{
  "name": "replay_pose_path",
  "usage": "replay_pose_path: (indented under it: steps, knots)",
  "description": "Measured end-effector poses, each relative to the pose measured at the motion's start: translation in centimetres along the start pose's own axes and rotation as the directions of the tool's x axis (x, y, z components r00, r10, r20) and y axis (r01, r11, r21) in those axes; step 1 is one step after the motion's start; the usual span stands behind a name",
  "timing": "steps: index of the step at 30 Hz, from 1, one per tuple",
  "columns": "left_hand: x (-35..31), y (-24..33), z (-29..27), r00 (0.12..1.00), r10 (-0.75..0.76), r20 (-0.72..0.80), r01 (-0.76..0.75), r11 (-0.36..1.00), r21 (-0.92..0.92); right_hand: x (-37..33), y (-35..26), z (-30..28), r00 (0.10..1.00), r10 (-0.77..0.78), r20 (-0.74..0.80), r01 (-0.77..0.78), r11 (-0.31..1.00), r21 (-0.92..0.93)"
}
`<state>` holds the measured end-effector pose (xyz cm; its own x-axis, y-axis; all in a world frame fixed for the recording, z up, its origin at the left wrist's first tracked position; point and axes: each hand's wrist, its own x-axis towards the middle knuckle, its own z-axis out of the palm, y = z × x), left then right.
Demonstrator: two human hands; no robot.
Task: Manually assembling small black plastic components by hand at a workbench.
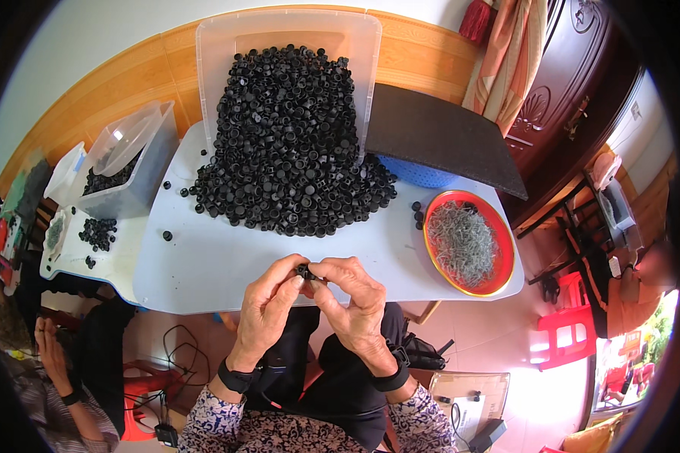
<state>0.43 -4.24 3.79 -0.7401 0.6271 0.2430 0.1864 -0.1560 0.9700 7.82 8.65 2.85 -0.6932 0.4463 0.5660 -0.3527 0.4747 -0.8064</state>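
Above the table's front edge my two hands meet, fingertips pinched on one small black plastic cap point(304, 270). My left hand point(270, 303) grips it from the left side, thumb and forefinger closed. From the right, my right hand point(349, 302) pinches the same cap with thumb and forefinger. The fingertips cover most of it, so its inner side is hidden. Beyond my hands a large heap of black caps point(287, 151) spills out of a tipped clear plastic bin point(287, 26) onto the table. To the right, a red bowl point(509, 257) holds many thin, translucent grey pieces point(461, 245).
The white table point(196, 264) spans the middle. A dark board point(438, 132) lies over a blue basket point(415, 172) at the back right. At left stands another clear bin point(128, 174); a neighbouring person's hand point(51, 351) shows there. A red stool point(567, 336) is on the right.
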Motion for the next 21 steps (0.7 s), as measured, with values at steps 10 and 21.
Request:
replay_pose_path:
  steps: [10,21]
  knots:
    - [-0.04,-0.43,-0.35,0.998,0.016,0.063,-0.009,0.993,-0.114,0.13,-0.40,-0.23,1.000,0.022,-0.003,-0.022,1.000,0.020]
    - [-0.24,-0.19,-0.24,0.999,0.015,0.050,-0.010,0.995,-0.102,-0.05,-0.74,-0.10,1.000,-0.002,-0.019,0.002,1.000,-0.013]
